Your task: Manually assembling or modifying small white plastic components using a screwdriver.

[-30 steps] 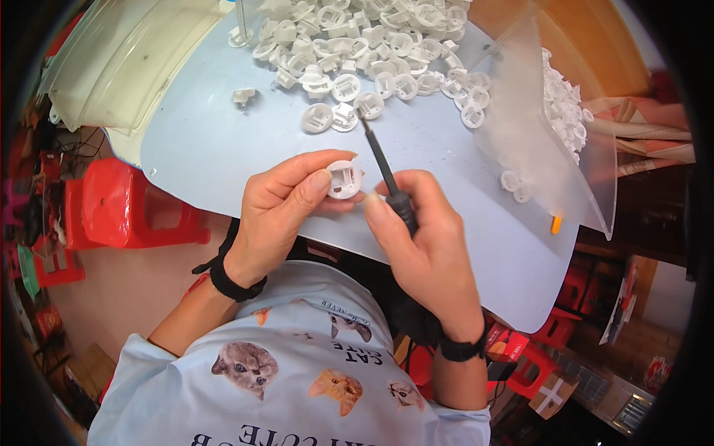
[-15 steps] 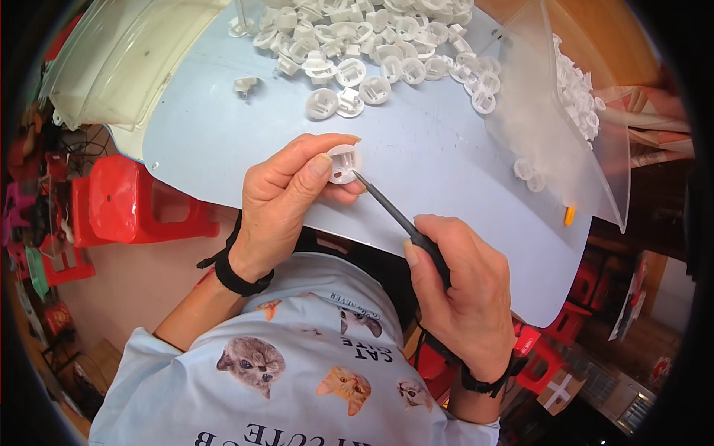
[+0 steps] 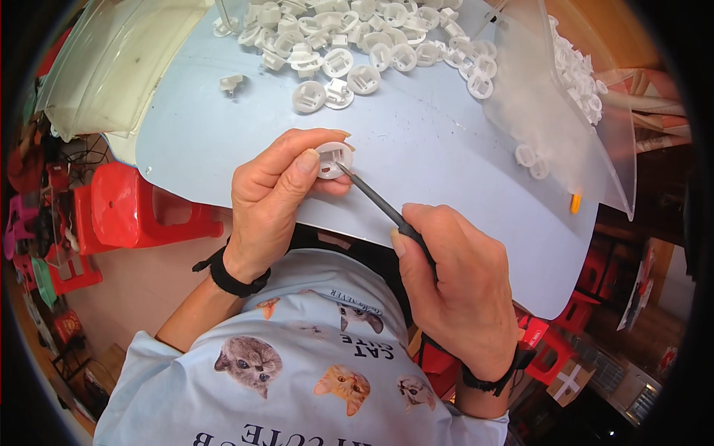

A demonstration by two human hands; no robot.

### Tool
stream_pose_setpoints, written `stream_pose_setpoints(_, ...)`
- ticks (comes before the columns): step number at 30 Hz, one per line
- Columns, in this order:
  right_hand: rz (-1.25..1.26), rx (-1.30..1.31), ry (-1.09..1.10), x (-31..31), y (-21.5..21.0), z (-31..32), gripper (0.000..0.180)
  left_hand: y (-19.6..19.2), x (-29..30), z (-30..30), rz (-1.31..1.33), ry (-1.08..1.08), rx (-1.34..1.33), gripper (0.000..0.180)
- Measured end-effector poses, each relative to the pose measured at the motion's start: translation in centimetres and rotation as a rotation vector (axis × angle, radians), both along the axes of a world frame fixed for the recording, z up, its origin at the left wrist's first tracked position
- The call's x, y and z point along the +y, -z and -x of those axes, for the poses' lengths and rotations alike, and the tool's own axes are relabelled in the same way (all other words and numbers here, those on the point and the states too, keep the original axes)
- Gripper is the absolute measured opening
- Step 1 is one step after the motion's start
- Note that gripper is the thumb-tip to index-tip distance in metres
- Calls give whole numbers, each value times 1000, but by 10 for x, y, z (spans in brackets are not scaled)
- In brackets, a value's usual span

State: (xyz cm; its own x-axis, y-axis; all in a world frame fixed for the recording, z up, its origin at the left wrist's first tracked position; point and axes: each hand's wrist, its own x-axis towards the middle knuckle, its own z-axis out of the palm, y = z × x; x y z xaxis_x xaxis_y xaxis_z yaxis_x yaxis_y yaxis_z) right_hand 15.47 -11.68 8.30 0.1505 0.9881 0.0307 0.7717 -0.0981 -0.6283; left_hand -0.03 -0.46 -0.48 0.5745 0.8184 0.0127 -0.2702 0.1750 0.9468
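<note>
Above the near edge of a pale blue round-edged table (image 3: 446,149), the left hand (image 3: 275,193) pinches a small white round plastic cap (image 3: 334,159) between thumb and fingers. The right hand (image 3: 461,290), at four o'clock from the cap, grips a thin dark metal pick (image 3: 375,202), tip touching the cap's face. A heap of matching white plastic caps (image 3: 349,44) lies at twelve o'clock.

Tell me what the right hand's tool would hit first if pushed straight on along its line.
The white cap in the left hand: the tool in the right hand seems to touch it already.
</note>
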Motion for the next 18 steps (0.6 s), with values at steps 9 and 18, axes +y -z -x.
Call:
stream_pose_setpoints(9, 44, -74, -27, 2, -3, 10, 19, -3, -1, 0, 47, -27, 17, 35)
stream_pose_setpoints(18, 46, -7, -77, 4, 1, 8, 17, -6, -3, 1, 63, -57, 37, 36)
